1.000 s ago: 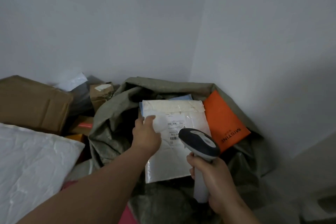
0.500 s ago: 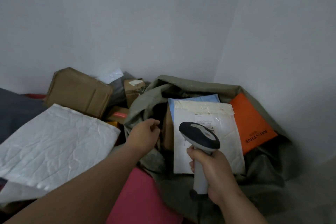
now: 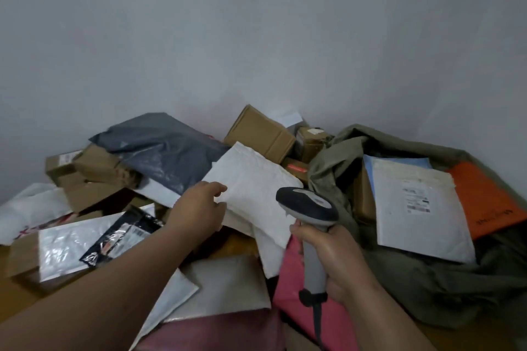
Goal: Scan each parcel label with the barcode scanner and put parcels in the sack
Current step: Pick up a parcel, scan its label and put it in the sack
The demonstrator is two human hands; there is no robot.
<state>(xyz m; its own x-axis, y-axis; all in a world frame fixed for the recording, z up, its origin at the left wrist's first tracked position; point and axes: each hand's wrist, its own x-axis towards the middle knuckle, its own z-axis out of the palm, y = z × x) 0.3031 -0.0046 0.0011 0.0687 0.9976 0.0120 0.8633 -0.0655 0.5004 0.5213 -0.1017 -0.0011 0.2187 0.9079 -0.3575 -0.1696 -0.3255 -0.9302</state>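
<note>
Fingers of the left hand [image 3: 196, 208] reach onto the near-left edge of a crumpled white mailer [image 3: 253, 179], thumb on top by its corner; the other fingertips are hidden under the hand, so I cannot tell whether they pinch the edge or merely rest against it. That mailer lies on the heap of parcels, its long axis running from the far left down toward the near right, one corner pointing at the wall.

The right hand [image 3: 330, 259] has its fingers wrapped tight round the grey handle of the barcode scanner [image 3: 306, 205]. The handle stands roughly upright, cable trailing from its base, and the dark head tilts up and to the left, its nose toward the white mailer just beside it.

To the right, the olive sack [image 3: 427, 288] lies open against the wall. Inside it a white padded envelope [image 3: 419, 208] lies label-up, its long axis running away from the camera, overlapping a blue parcel [image 3: 399, 161] and next to an orange parcel [image 3: 484, 196]. A dark grey poly bag [image 3: 165, 151] and a brown box [image 3: 259, 134] lie farther back in the heap.
</note>
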